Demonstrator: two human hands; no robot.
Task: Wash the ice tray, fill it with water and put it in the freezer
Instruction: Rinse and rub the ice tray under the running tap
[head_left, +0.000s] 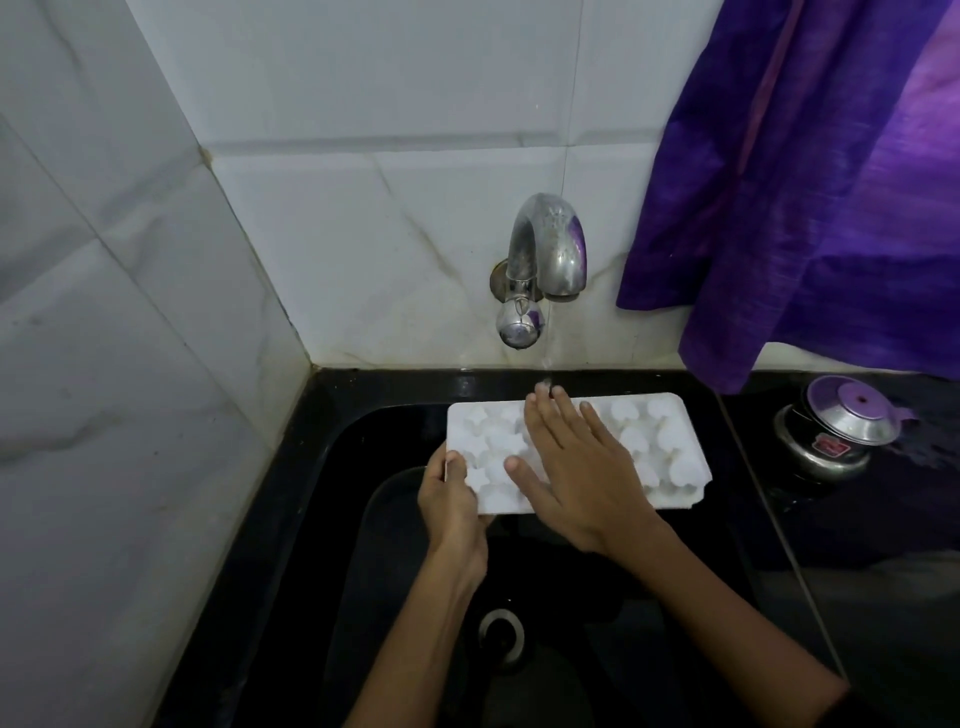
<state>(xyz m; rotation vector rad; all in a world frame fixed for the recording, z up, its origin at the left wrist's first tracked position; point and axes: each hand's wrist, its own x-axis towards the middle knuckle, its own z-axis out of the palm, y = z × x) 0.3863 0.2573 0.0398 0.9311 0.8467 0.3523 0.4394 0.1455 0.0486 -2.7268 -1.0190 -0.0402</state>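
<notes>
A white ice tray (649, 441) with star and heart shaped cells is held level over the black sink (332, 519), below the steel tap (545, 249). A thin stream of water (548, 358) falls from the spout onto the fingertips at the tray's far edge. My left hand (452, 499) grips the tray's near left corner, thumb on top. My right hand (576, 467) lies flat across the middle of the tray with straight fingers, covering several cells.
The sink drain (501, 631) lies below my forearms. A steel lidded pot (836, 431) stands on the black counter at the right. A purple curtain (810, 182) hangs above it. White tiled walls close the left and back.
</notes>
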